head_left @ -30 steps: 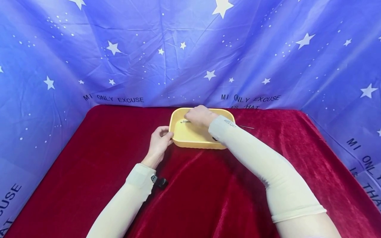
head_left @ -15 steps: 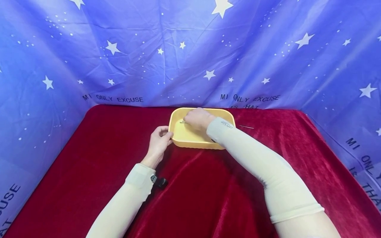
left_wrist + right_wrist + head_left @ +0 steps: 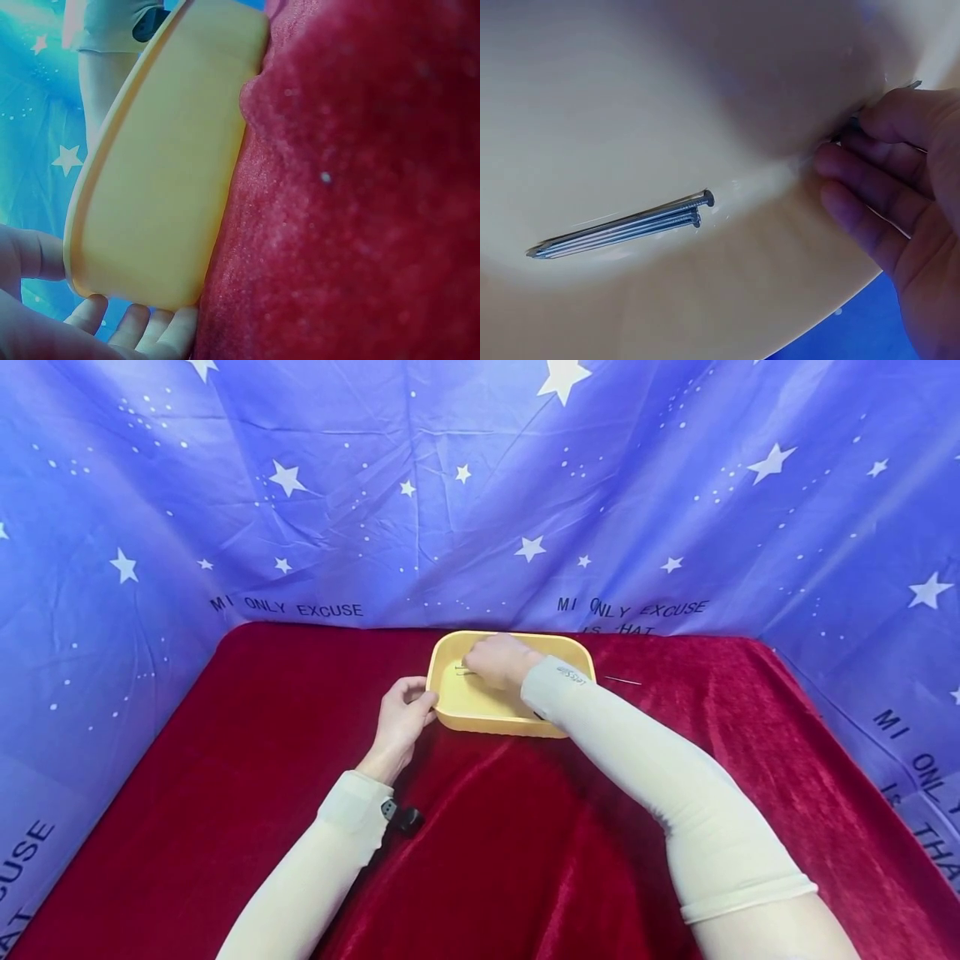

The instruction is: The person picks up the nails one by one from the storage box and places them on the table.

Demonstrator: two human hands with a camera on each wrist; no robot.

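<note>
Nails (image 3: 622, 231) lay side by side on the floor of the yellow tray (image 3: 495, 725), heads together at one end. The right hand (image 3: 504, 658) was inside the tray, thumb and fingers pinching a further nail (image 3: 916, 85). The left hand (image 3: 401, 722) gripped the tray's left end, thumb at the rim and fingers against the outer wall. The tray stood upright near the far edge of the bench (image 3: 262, 710), which was covered with dark red cloth (image 3: 600, 843); folds and glossy streaks marked the pile in front of the tray and to its right. One thin metal piece (image 3: 623, 680) lay on the cloth just beside the tray's right end. Blue-violet drapes (image 3: 450, 531) with white stars hung behind the tray and to both its sides, black lettering (image 3: 330, 610) running along their lower part. Pale sleeves (image 3: 622, 752) covered the forearms in front of the tray.
</note>
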